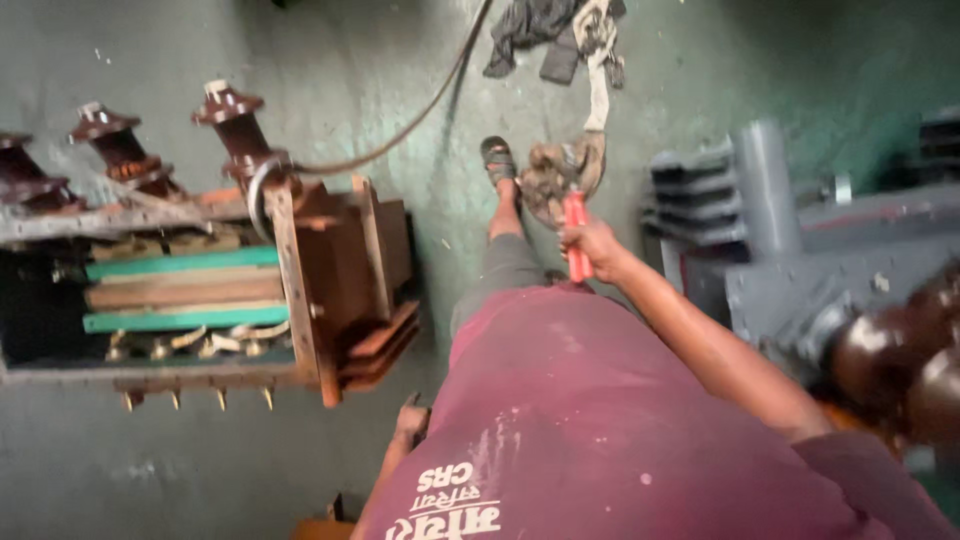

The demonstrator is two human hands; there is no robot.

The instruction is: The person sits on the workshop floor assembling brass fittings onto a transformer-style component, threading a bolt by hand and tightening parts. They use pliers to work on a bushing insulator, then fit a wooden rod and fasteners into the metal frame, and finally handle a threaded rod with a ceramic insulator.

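Red-handled pliers (576, 235) sit in the right hand (592, 242), whose fingers are closed round the handles at mid-frame, out in front of the person's maroon shirt (590, 420). The tool's head points away from the body and meets a rusty, dirty bundle (560, 172) that hangs from a strip of pale cloth (598, 95); blur makes it hard to say whether the jaws actually bite the bundle or only touch it. The left hand (411, 420) hangs low by the hip at the shirt's left side, touching nothing that can be seen, and its fingers are too dim to tell whether they are curled or spread. One sandalled foot (498, 160) is planted on the greenish concrete floor (150, 470), just left of the bundle. Further left on the floor stands an opened transformer core (220, 300) with green and wooden bars, a rusty frame and three brown ribbed insulators (232, 125) on top; a dark cable (420, 110) runs from it toward the floor's far edge. A heap of dark rags (535, 30) lies by that far edge. Grey metal housings (780, 230) fill the right side, well apart from the core.
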